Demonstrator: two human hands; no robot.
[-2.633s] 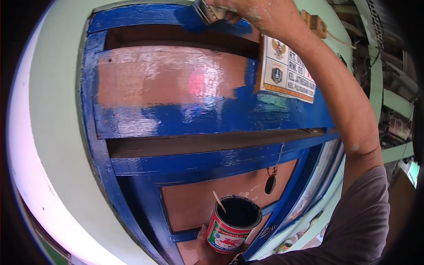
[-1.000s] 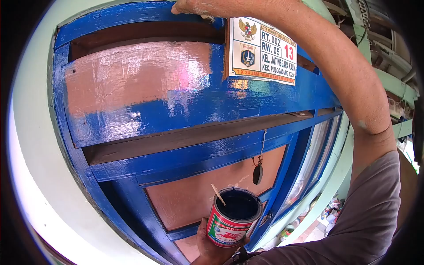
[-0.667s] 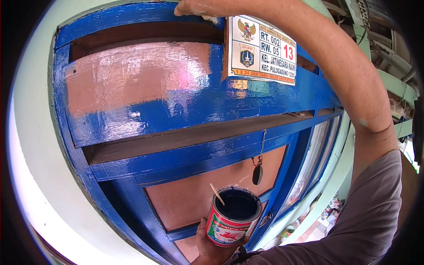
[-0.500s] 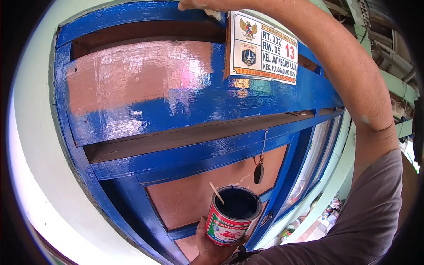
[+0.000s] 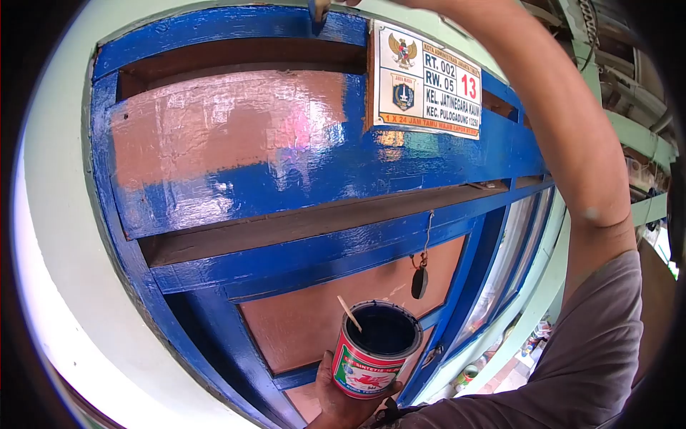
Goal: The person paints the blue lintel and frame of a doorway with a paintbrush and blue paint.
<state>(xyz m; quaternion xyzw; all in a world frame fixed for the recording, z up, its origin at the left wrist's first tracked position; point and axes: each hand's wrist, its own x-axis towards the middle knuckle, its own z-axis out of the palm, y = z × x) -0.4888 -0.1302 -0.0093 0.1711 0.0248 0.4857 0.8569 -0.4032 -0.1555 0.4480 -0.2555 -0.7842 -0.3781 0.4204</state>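
My left hand (image 5: 343, 402) grips a red and green paint can (image 5: 368, 372) from below, near the bottom of the view. Dark blue paint fills the can, and a thin wooden stick (image 5: 349, 313) leans inside it. My right hand (image 5: 349, 2) is raised to the top edge, where only a bit of its fingers shows. It holds a paintbrush (image 5: 319, 13), partly cut off by the frame, against the upper blue beam (image 5: 236, 25). Below that beam, a panel (image 5: 229, 129) is partly blue and partly brown-pink.
An address sign (image 5: 429, 79) is fixed right of the panel. A dark object (image 5: 419, 282) hangs on a string before the door (image 5: 286, 329). A pale green wall (image 5: 57, 193) lies left. Assorted items and another can (image 5: 468, 373) stand on the ground at lower right.
The brush has shifted left along the upper beam, and my right hand has risen mostly out of view. My right forearm has moved slightly left. The paint can stays nearly still.
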